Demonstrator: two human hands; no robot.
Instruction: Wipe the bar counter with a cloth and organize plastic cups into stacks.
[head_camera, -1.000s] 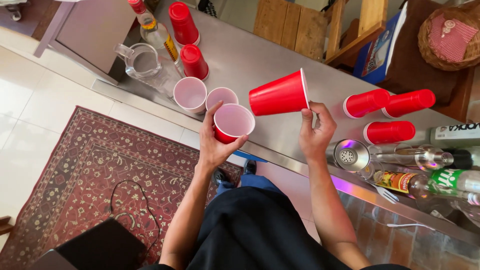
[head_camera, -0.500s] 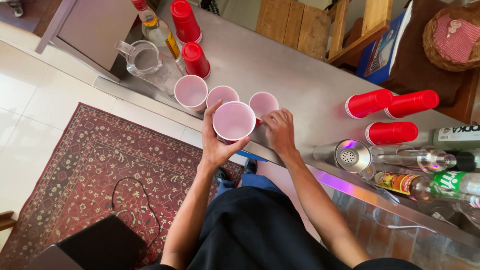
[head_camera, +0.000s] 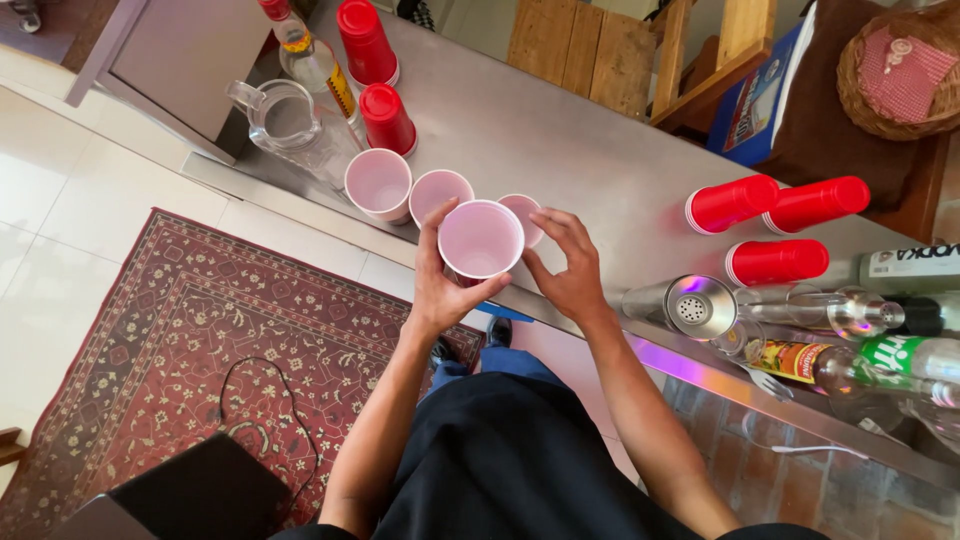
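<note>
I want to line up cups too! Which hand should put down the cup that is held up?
Probably the left hand: it already grips the held cup above the counter edge. The right hand only rests by the third upright cup.

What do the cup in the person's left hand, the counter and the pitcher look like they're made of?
Cup: probably thin plastic, red outside, pale smooth inside, rolled rim. Counter: likely brushed stainless steel, grey with a dull sheen. Pitcher: clear glass or plastic; the counter shows through it.

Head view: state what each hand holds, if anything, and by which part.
The left hand holds an upright cup by its side wall, below the rim. The right hand touches that cup's side; whether it grips cannot be told.
</note>
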